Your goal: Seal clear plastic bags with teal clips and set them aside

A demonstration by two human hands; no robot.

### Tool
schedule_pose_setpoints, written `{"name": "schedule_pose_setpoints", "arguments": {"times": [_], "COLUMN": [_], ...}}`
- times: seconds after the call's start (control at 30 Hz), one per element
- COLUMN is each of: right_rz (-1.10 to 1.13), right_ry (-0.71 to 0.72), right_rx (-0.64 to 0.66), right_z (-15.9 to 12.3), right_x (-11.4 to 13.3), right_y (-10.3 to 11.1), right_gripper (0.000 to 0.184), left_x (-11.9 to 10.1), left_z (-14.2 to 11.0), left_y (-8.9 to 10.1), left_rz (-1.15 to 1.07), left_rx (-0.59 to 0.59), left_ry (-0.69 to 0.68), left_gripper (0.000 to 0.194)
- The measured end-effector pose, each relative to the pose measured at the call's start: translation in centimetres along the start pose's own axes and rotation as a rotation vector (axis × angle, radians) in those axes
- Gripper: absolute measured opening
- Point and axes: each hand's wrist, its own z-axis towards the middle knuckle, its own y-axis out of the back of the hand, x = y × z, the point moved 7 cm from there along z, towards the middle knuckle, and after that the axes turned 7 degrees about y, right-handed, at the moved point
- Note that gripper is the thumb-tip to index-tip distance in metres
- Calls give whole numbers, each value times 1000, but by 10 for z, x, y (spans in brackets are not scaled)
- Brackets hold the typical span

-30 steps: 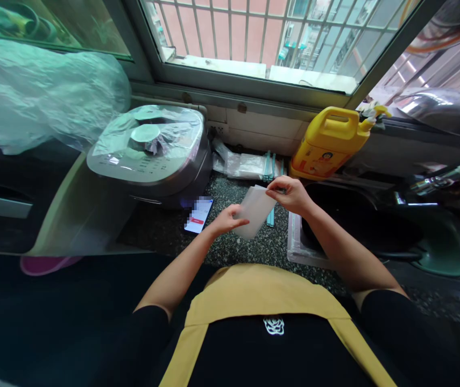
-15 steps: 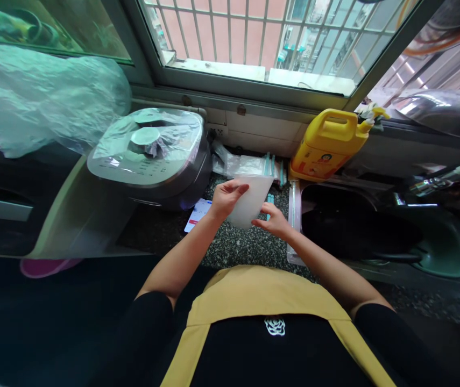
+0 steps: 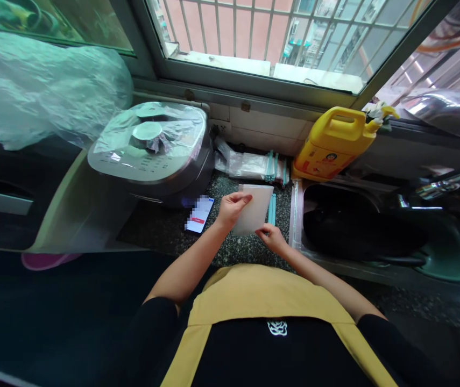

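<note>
A translucent whitish plastic bag (image 3: 254,212) hangs flat between my hands, above the speckled countertop. My left hand (image 3: 232,208) pinches its left side, thumb laid across the front. At the lower right corner my right hand (image 3: 272,236) grips the edge between thumb and fingertips. Just right of the bag, light-blue strips (image 3: 272,208) lie on the counter, partly covered by it. Behind it rest several clear plastic packets (image 3: 249,165) with more blue strips (image 3: 272,165). To the left of my left hand lies a phone (image 3: 200,214) with its screen lit.
A rice cooker (image 3: 153,142) under plastic film stands at the left. The yellow jug (image 3: 330,145) is at the back right, by the sink (image 3: 297,215), which holds a dark pan (image 3: 359,236). A barred window (image 3: 254,32) lies ahead. Below at left shows a pink basin (image 3: 48,262).
The bag has come down slightly and now faces me flatter, its outline more rectangular. My right hand has lowered to its bottom corner. More of the phone and blue strips shows.
</note>
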Motion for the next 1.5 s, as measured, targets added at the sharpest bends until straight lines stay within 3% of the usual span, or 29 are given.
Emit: {"name": "schedule_pose_setpoints", "arguments": {"times": [0.3, 0.57, 0.67, 0.9, 1.13, 1.5], "right_rz": [-76, -126, -180, -402, -517, -536], "right_ry": [-81, -150, -225, -520, -644, -727], "right_rx": [75, 88, 62, -31, 77, 60], "right_z": [-7, 3, 6, 12, 13, 8], "right_x": [-14, -17, -24, -60, -70, -78], "right_y": [-10, -17, -4, 40, 46, 62], "right_gripper": [14, 11, 6, 20, 27, 21], "left_x": [-1, 5, 3, 4, 15, 23], "left_z": [4, -4, -4, -4, -4, 3], "left_y": [20, 21, 29, 39, 36, 40], "left_rz": [256, 161, 162, 307, 324, 331], "left_rx": [75, 91, 14, -52, -38, -32], "left_ry": [168, 215, 153, 117, 140, 118], "left_gripper": [38, 50, 52, 53, 48, 39]}}
